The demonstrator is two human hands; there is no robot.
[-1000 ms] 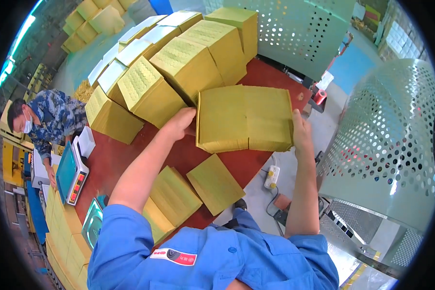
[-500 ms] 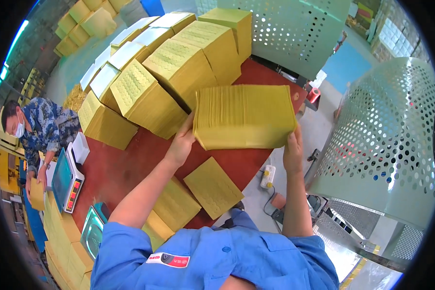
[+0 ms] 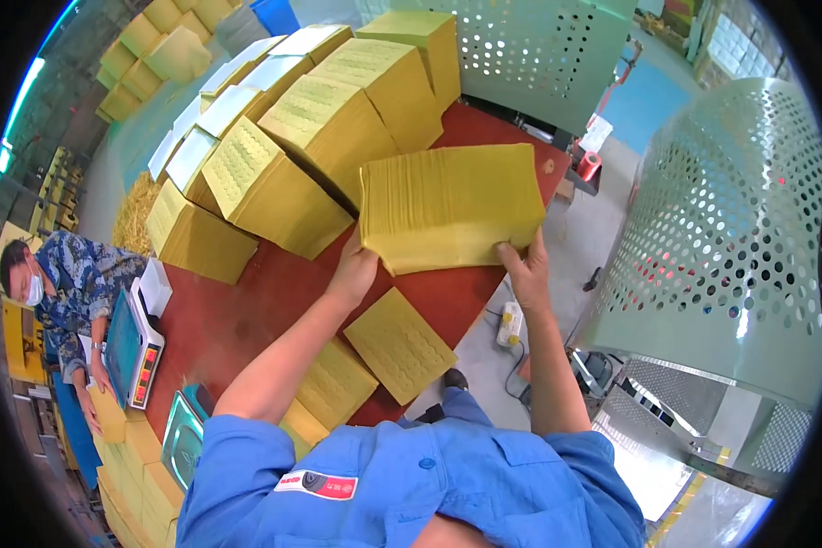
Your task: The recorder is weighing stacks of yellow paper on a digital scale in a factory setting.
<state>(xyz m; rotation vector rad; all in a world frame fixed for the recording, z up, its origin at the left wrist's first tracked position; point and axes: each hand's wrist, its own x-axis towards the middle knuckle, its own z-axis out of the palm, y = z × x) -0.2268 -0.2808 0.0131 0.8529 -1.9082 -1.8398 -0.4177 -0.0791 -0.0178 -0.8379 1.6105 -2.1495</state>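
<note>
A thick stack of yellow paper (image 3: pixel 452 205) is held between my two hands above the red table's right part. My left hand (image 3: pixel 354 269) grips its lower left corner. At the lower right corner my right hand (image 3: pixel 527 271) is closed on the stack, its thumb lying over the front edge. Below, nearer my body, a smaller yellow paper stack (image 3: pixel 400 345) with wavy marks on top rests on the table. Another low stack (image 3: pixel 335 384) lies beside it, partly behind my left forearm.
Tall yellow paper stacks (image 3: pixel 274 187) line the red table's (image 3: pixel 247 315) far side. A scale (image 3: pixel 142 352) stands at its left edge, near a co-worker (image 3: pixel 87 265) handling paper. Perforated green metal guards (image 3: pixel 712 247) rise at right and behind. A power strip (image 3: pixel 510 324) lies on the floor.
The held stack has shifted slightly left and up in view. My right thumb has come round onto its front edge. The co-worker's hands have moved down onto the paper piles.
</note>
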